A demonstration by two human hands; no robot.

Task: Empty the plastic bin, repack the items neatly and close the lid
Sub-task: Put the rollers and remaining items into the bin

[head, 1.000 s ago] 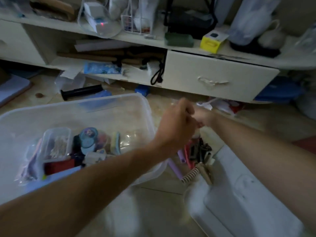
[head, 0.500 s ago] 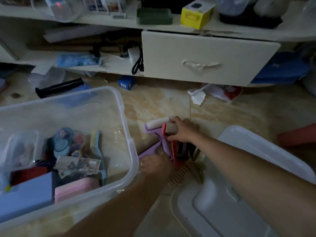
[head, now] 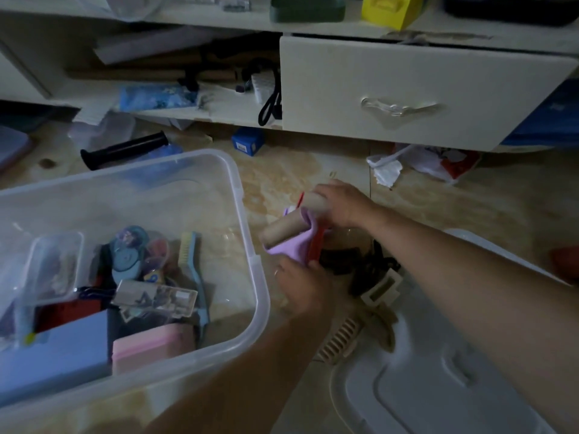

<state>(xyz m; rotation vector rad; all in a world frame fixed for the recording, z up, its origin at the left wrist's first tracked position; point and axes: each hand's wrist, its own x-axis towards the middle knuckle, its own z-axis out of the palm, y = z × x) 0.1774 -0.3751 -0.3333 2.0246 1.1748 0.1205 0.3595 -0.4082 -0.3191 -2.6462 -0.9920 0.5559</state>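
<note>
The clear plastic bin (head: 247, 214) stands on the floor at the left and holds several items: a blue box, a pink box, a blue brush and small cases. Its white lid (head: 438, 389) lies flat at the lower right. Between them, my left hand (head: 300, 283) grips the handles of a purple lint roller (head: 286, 242) and a red one (head: 316, 242). My right hand (head: 341, 202) holds the upper roller's cardboard tube from above. Dark clips and a beige hair claw (head: 340, 339) lie on the floor beside my arms.
A white cabinet with a drawer (head: 407, 89) pulled out runs along the back. Its open shelf is cluttered. On the tiled floor lie a black tube (head: 123, 150), a small blue box (head: 247, 140) and crumpled paper (head: 407, 166).
My hands came down from mid-air to the lint rollers on the floor. Since then both rollers have risen and tilted, with my right hand shifting over the upper tube.
</note>
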